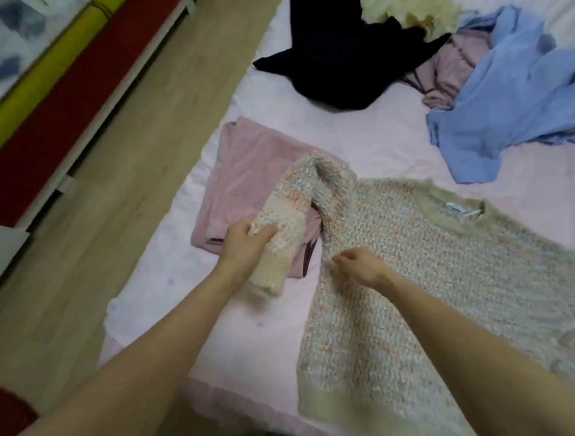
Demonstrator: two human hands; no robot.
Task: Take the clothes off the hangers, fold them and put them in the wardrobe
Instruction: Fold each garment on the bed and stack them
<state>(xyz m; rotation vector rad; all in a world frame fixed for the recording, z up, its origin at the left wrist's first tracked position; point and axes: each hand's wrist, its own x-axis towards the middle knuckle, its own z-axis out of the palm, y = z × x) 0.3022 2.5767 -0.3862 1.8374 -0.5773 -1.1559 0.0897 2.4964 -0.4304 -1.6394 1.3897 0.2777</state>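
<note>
A chunky knit sweater (426, 275) in pastel flecks with beige trim lies flat on the pink bed sheet (366, 148), neck toward the far side. My left hand (244, 245) grips its left sleeve near the cuff, and the sleeve arches up from the shoulder. My right hand (360, 266) pinches the sweater's side edge near the armpit. A folded pink garment (248, 185) lies under the lifted sleeve, to the left of the sweater.
At the far side of the bed lie a black garment (341, 54), a light blue shirt (518, 103), a mauve garment (453, 73) and a cream fluffy piece (407, 7). Wooden floor (115, 175) runs along the left, beside a white frame (95, 114).
</note>
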